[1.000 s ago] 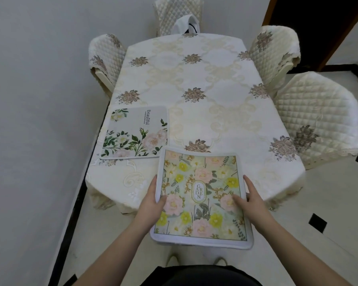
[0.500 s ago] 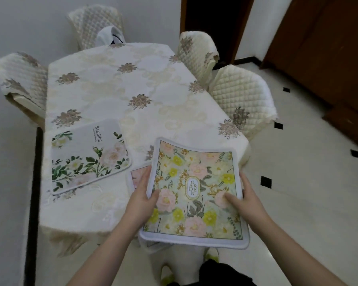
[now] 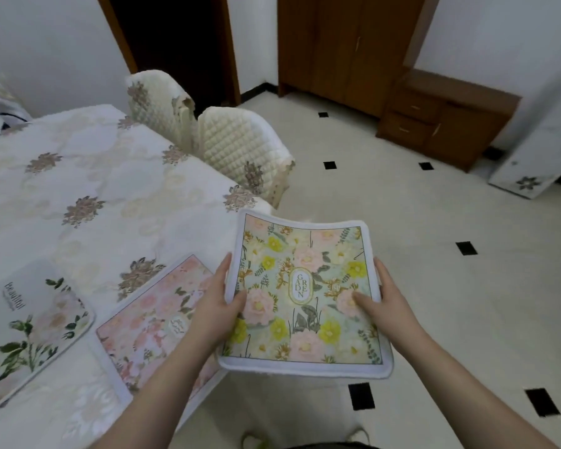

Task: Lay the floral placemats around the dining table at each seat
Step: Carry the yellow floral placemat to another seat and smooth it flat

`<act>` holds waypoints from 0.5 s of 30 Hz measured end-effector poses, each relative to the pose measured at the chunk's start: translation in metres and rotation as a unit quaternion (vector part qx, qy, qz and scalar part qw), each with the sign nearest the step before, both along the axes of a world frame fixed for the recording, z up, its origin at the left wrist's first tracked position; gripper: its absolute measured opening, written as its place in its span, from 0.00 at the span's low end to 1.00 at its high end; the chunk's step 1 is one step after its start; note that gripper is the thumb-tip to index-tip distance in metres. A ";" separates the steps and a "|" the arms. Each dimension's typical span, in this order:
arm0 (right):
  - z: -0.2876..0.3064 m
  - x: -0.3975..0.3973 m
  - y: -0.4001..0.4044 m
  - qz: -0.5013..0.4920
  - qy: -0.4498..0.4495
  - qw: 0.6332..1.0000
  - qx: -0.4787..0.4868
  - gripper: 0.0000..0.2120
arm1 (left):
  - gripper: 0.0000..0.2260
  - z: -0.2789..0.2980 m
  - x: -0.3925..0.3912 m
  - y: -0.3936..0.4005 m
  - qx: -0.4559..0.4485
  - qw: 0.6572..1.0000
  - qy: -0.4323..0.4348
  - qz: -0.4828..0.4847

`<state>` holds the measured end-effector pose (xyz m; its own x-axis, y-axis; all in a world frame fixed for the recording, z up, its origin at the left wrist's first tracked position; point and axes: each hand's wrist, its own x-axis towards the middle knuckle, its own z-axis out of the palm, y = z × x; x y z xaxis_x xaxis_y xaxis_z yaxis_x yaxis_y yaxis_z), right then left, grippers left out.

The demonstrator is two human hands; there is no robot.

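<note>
I hold a green and yellow floral placemat in the air, off the table's near right corner and above the floor. My left hand grips its left edge and my right hand grips its right edge. A pink floral placemat lies flat on the dining table at the near end, partly under my left forearm. A white placemat with green leaves lies on the table to its left, cut off by the frame edge.
Two quilted cream chairs stand along the table's right side. A brown wooden cabinet and wardrobe stand against the far wall. The tiled floor stretches to the right. A white bag sits at the far left.
My view has swung right. Both hands have carried the green and yellow placemat off the table's corner, uncovering the pink placemat that now lies on the table.
</note>
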<state>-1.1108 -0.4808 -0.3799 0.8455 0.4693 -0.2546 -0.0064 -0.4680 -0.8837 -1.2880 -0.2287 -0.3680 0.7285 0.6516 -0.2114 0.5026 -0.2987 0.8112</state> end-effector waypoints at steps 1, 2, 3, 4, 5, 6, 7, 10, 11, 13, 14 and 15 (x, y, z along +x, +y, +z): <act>0.001 0.006 -0.014 -0.006 -0.006 1.000 -0.008 0.36 | 0.33 0.000 0.012 -0.010 0.000 1.000 0.004 -0.008; 0.002 0.012 -0.030 -0.015 -0.012 1.000 -0.015 0.36 | 0.33 -0.001 0.024 -0.022 -0.001 1.000 0.008 -0.018; 0.002 0.018 -0.047 -0.026 -0.018 0.999 -0.022 0.36 | 0.33 -0.002 0.037 -0.036 -0.003 0.999 0.013 -0.029; 0.001 0.025 -0.065 -0.038 -0.021 0.999 -0.027 0.36 | 0.33 -0.003 0.049 -0.050 -0.004 0.999 0.014 -0.041; 0.000 0.033 -0.083 -0.051 -0.021 0.998 -0.032 0.36 | 0.33 -0.005 0.062 -0.065 -0.008 0.998 0.016 -0.054; -0.001 0.041 -0.102 -0.062 -0.019 0.997 -0.035 0.36 | 0.33 -0.006 0.075 -0.080 -0.014 0.997 0.014 -0.070; -0.003 0.049 -0.120 -0.070 -0.019 0.997 -0.037 0.36 | 0.33 -0.008 0.087 -0.094 -0.023 0.996 0.012 -0.086; -0.004 0.069 -0.166 -0.091 -0.018 0.995 -0.028 0.33 | 0.34 -0.009 0.120 -0.131 -0.032 0.992 0.007 -0.119; -0.003 0.075 -0.178 -0.100 -0.019 0.995 -0.019 0.32 | 0.34 -0.009 0.130 -0.141 -0.028 0.992 0.007 -0.124; -0.001 0.083 -0.194 -0.116 -0.017 0.993 0.003 0.32 | 0.36 -0.006 0.144 -0.156 -0.024 0.992 0.004 -0.127; 0.000 0.088 -0.203 -0.124 -0.012 0.992 0.009 0.32 | 0.36 -0.006 0.152 -0.165 -0.022 0.992 0.003 -0.128; 0.000 0.094 -0.210 -0.129 -0.009 0.992 0.013 0.33 | 0.36 -0.005 0.157 -0.171 -0.023 0.992 0.008 -0.126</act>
<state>-1.0170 -0.6910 -0.3795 0.9426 0.2437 -0.2284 -0.1064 -0.4292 -0.8969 -1.1308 -0.3999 -0.3734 0.8629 0.4394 -0.2498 0.4304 -0.3797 0.8189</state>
